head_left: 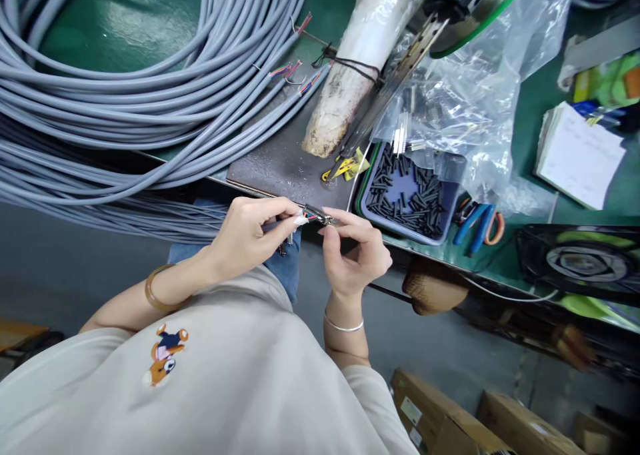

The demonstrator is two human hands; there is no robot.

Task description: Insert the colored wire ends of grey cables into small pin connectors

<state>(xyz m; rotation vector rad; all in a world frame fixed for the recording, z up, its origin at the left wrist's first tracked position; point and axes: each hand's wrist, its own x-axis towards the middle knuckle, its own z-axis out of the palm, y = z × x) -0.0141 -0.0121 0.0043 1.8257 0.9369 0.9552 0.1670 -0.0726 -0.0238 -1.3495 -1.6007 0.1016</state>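
Observation:
My left hand [253,235] pinches the end of a grey cable, where thin coloured wires [312,218] come out past the fingertips. Thumb and forefinger of my right hand [354,250] are closed on a small dark metal connector [320,215] at the tips of these wires. The fingers hide part of the cable and of the connector. Both hands are just off the bench's front edge, below a dark metal plate [280,155]. A few metal connector ends [289,240] hang under my left hand, in front of the blue trousers.
Coils of grey cable [150,88] with stripped ends cover the bench's left side. Behind my right hand stands a blue tray [440,236] of short black tubes. A soldering iron stand or metal rod [395,75], a plastic bag [450,102], blue-handled pliers [480,228], a notepad [577,155] and a fan [585,262] lie further right.

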